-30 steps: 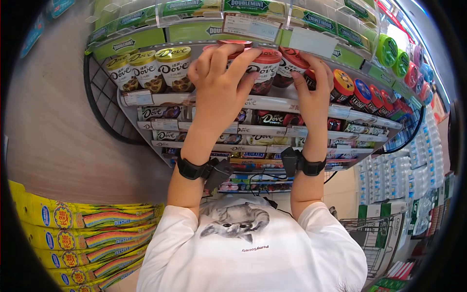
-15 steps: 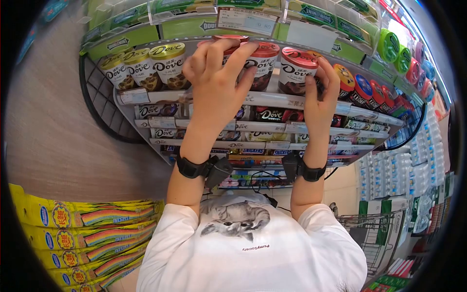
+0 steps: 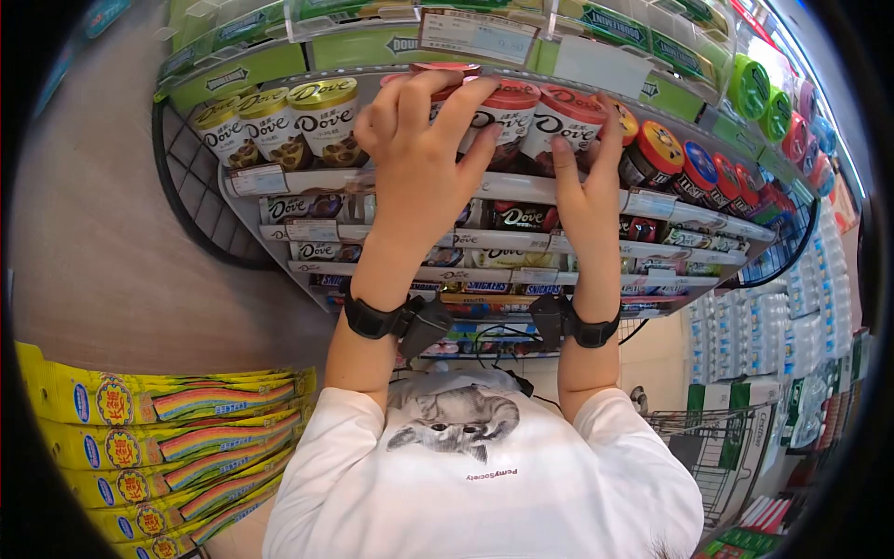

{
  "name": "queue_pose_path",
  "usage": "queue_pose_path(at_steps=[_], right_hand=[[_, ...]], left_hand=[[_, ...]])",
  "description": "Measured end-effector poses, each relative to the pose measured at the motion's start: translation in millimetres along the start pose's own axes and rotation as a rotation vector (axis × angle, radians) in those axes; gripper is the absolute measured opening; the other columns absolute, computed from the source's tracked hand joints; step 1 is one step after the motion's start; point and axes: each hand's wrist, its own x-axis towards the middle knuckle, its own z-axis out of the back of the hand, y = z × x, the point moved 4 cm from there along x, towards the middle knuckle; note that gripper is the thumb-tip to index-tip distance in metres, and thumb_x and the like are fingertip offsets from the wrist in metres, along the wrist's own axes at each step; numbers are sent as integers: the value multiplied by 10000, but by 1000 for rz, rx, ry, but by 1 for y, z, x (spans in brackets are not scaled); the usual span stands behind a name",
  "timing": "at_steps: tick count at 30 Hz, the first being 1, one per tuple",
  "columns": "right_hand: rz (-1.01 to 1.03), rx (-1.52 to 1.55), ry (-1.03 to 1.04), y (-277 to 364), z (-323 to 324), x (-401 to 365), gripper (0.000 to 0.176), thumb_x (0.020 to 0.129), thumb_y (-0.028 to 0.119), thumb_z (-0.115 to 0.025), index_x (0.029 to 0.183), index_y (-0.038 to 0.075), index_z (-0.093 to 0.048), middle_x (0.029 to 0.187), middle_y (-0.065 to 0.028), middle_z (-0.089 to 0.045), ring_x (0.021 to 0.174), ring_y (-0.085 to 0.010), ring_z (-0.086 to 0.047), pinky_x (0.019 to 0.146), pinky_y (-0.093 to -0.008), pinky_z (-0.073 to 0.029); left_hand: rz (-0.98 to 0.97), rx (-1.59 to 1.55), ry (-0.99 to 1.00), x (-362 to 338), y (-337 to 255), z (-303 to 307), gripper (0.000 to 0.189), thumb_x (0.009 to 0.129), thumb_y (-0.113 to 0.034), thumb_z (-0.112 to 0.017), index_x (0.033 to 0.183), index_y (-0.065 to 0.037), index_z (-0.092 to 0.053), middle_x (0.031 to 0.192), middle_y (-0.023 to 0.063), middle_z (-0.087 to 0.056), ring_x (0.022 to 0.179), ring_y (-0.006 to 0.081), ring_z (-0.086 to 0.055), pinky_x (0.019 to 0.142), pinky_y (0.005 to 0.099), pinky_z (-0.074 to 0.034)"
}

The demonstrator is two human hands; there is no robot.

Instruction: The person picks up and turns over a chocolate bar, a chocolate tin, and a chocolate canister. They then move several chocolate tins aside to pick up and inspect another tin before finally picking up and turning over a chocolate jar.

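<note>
Red-lidded Dove chocolate cups stand on the top shelf of the rack. My right hand [image 3: 589, 182] grips the right-hand cup [image 3: 559, 126], its thumb across the front and its fingers at the right side. That cup stands against, or very near, the middle red-lidded cup [image 3: 512, 119]. My left hand [image 3: 414, 130] reaches over the left side of the middle cup, fingers spread and thumb and index finger resting at its edge. Another red lid [image 3: 445, 69] shows behind the left fingers. Yellow-lidded Dove cups [image 3: 324, 121] stand left of that hand.
M&M's tubs [image 3: 659, 149] line the shelf on the right. Price-tag rails and Dove bars [image 3: 517, 216] sit below, Doublemint gum [image 3: 610, 28] above. Black wire baskets [image 3: 200, 200] flank the rack. Yellow candy bags [image 3: 168, 401] are stacked at lower left, a cart [image 3: 717, 447] at lower right.
My right hand has moved left with the right-hand Dove cup, closing the gap to the middle cup. My left hand has barely moved.
</note>
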Motion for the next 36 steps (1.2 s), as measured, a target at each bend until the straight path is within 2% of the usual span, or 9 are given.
queue_pose_path(at_steps=[7,15,17,19,21,27,31,34,36], right_hand=[[228,-281,-100,6,-1,-9,748,803,240,-696,1350,-63,-285,988,-217,-611,873,-310,-621,776,-361,-469],[218,-318,-192,2,6,-17,774,743,150,-753,1353,-21,-309,1078,-183,-572,991,-296,-580,845,-352,-458],[331,-201,-369,5,33,-27,570,785,107,-708,1273,-1,-432,1068,-157,-576,1006,-265,-563,876,-338,-436],[368,-486,-373,5,68,-30,315,827,58,-648,1125,14,-557,1066,-117,-581,1001,-234,-552,862,-330,-432],[176,-528,-341,-1,100,-26,167,862,87,-610,1019,32,-615,1039,-101,-592,1006,-240,-539,875,-353,-411],[135,-856,-90,-25,145,-23,179,858,164,-604,1006,64,-623,984,-116,-594,1000,-278,-529,901,-374,-370],[-31,-634,-78,-26,145,-21,169,840,126,-611,992,53,-620,980,-108,-593,947,-274,-551,831,-356,-410],[33,-692,-48,-31,148,-15,135,843,93,-599,965,40,-612,954,-92,-581,919,-251,-556,797,-329,-419],[61,-736,11,-33,145,-12,135,854,96,-591,976,41,-608,973,-79,-575,933,-225,-556,799,-310,-417]], left_hand=[[-36,6,-40,-1,1,-2,411,732,-230,-713,1125,-232,-594,1133,-13,-519,1131,260,-402,943,459,-228],[-7,20,11,-2,1,0,408,760,-240,-707,1154,-241,-602,1150,-13,-509,1161,254,-382,973,441,-243],[-7,26,16,0,2,1,408,760,-241,-708,1154,-242,-603,1152,-13,-510,1159,253,-385,973,439,-244],[-23,3,27,0,2,3,412,756,-239,-706,1156,-242,-605,1152,-12,-514,1151,250,-392,972,436,-247],[-17,-1,32,1,2,4,410,757,-238,-702,1156,-243,-608,1150,-11,-517,1150,249,-393,973,432,-249],[-18,4,23,0,1,4,399,772,-199,-659,1166,-241,-607,1152,-7,-523,1148,244,-397,981,422,-253],[-48,-14,20,2,2,6,407,768,-143,-639,1171,-200,-606,1161,10,-535,1140,245,-414,981,406,-274],[-83,-263,-105,0,11,8,410,742,-129,-633,1145,-202,-611,1168,31,-529,1105,259,-443,945,414,-285],[-111,-214,-174,-5,9,24,396,741,-116,-626,1129,-195,-621,1177,47,-527,1103,264,-449,945,409,-293]])
